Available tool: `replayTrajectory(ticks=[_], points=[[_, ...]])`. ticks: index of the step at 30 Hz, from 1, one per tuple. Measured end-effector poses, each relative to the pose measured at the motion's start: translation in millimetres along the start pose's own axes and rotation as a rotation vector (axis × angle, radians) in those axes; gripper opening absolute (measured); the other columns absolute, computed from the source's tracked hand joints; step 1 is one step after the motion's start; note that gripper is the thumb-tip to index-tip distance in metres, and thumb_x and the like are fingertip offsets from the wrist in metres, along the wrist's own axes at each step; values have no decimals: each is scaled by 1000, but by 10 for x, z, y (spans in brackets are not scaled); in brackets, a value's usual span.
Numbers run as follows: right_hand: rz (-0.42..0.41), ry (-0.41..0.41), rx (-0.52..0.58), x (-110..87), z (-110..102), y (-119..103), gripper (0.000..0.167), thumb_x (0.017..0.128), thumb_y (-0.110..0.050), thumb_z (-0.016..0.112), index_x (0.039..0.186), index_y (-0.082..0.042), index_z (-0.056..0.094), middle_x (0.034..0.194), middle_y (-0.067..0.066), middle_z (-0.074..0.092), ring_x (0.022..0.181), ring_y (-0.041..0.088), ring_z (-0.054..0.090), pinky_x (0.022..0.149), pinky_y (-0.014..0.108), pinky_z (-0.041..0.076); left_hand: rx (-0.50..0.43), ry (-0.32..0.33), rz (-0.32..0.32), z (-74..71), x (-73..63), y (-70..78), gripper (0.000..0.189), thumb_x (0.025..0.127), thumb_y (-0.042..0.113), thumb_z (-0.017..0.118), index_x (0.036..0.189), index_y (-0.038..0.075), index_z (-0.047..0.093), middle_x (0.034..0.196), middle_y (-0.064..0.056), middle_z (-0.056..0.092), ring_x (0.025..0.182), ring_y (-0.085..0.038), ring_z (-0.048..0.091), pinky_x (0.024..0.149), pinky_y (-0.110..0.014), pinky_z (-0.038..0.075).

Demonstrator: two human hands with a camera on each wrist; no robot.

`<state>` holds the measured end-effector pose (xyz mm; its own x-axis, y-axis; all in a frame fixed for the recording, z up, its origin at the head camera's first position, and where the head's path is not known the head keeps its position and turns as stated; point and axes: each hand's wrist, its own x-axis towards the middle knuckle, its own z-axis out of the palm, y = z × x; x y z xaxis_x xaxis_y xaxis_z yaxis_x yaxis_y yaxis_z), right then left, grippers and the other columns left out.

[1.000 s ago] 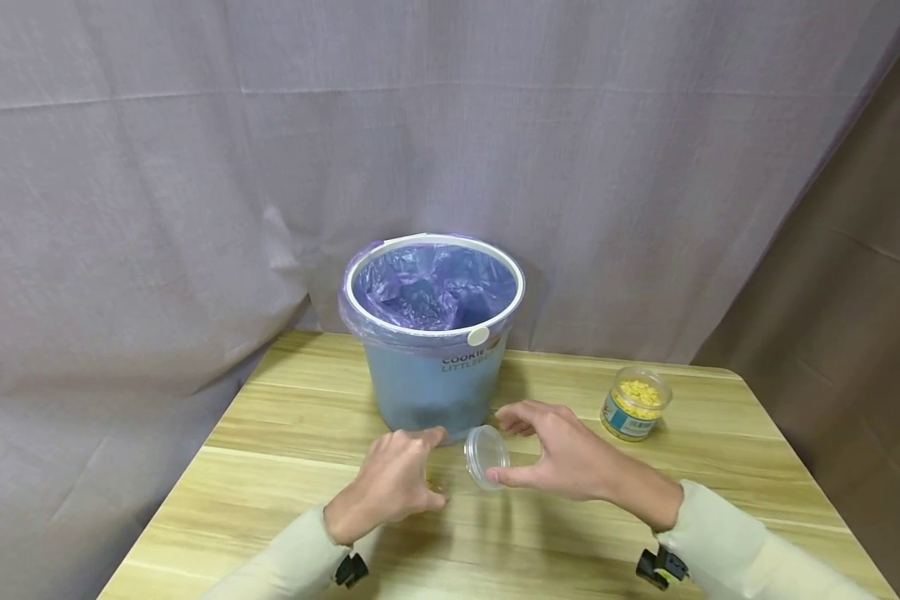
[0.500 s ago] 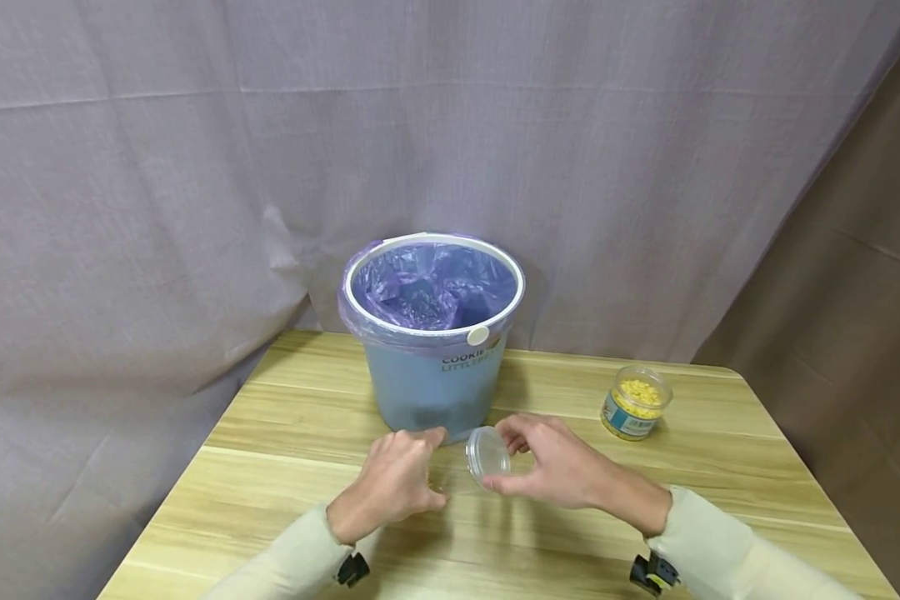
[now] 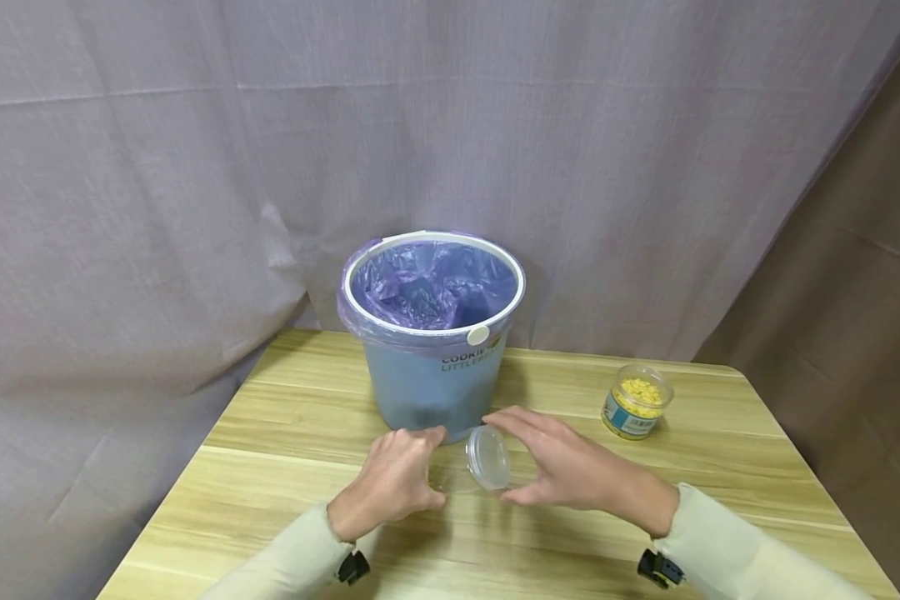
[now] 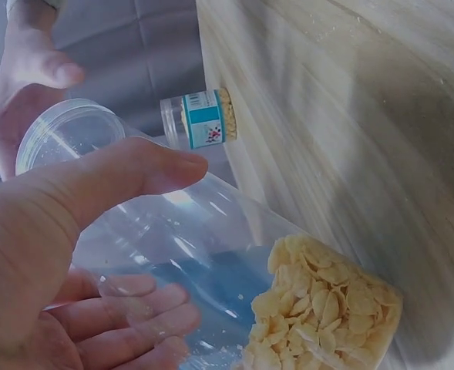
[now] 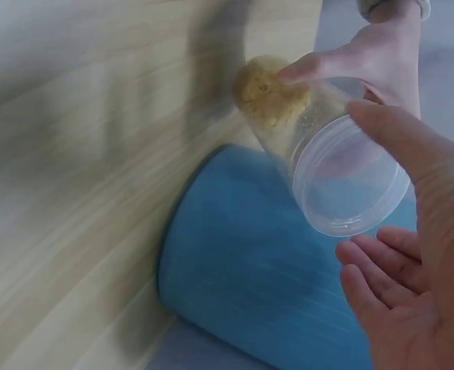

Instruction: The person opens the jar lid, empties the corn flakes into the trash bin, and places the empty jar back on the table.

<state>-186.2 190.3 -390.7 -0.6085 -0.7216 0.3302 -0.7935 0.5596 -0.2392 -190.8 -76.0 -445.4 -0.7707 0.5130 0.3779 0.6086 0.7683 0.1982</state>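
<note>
we see a clear round jar (image 4: 219, 231), pale yellow flakes (image 4: 319, 308) heaped at its base, tilted, gripped by the left hand (image 3: 390, 482), its wide translucent top (image 3: 488, 457) facing the right hand's (image 3: 577, 462) spread fingers

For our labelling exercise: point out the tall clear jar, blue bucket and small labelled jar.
Tall clear jar (image 4: 225, 231): left wrist view, side wall.
Blue bucket (image 3: 429, 385): head view, outer wall.
Small labelled jar (image 4: 202, 120): left wrist view, label.
</note>
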Motion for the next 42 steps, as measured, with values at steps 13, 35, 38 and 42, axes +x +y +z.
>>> replayTrajectory(ticks=[13, 35, 38, 42], points=[[316, -3, 147, 56, 0, -45, 70, 88, -65, 75, 124, -5, 71, 112, 6, 77, 101, 19, 74, 90, 40, 65, 9, 2, -7, -25, 34, -16, 76, 58, 30, 100, 123, 6, 72, 116, -8, 81, 75, -23, 78, 58, -32, 63], [234, 49, 133, 77, 55, -65, 66, 79, -46, 91, 127, -7, 69, 115, 0, 75, 105, 21, 74, 92, 41, 65, 22, 12, 0, -51, 25, -15, 69, 58, 32, 101, 115, 9, 71, 110, -4, 81, 72, -20, 75, 57, -31, 61], [156, 78, 87, 63, 50, -67, 74, 73, -35, 97, 132, -3, 66, 123, 4, 74, 110, 24, 74, 95, 42, 65, 21, 14, 1, -53, 22, -18, 66, 58, 32, 101, 112, 10, 71, 106, -3, 81, 69, -18, 74, 56, -29, 59], [71, 95, 41, 46, 32, -78, 87, 66, -25, 101, 140, -2, 61, 135, 9, 70, 119, 27, 72, 100, 41, 63, 11, 11, -1, -46, 14, -22, 66, 57, 31, 101, 112, 9, 71, 105, -4, 81, 68, -17, 73, 55, -28, 59]])
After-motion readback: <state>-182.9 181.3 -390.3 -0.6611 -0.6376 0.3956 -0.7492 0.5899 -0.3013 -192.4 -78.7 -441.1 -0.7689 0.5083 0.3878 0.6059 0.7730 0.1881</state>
